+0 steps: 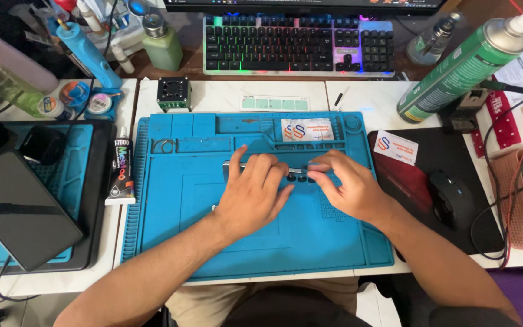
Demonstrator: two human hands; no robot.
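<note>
A cluttered white desk under even indoor light

The white desk (358,97) fills the view, with a blue work mat (177,200) at its centre. At 12 o'clock a backlit keyboard (298,45) glows beneath a monitor's edge (298,5). A black mouse pad (485,181) lies at 3 o'clock and a dark tray (92,200) at 9 o'clock. Grey floor (31,306) shows at 7 o'clock.

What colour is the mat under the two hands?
The mat is blue, seen best in the head view.

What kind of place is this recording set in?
Probably a phone or electronics repair bench: a blue silicone work mat, a glue tube, a green spray can, and both hands on a small device.
</note>
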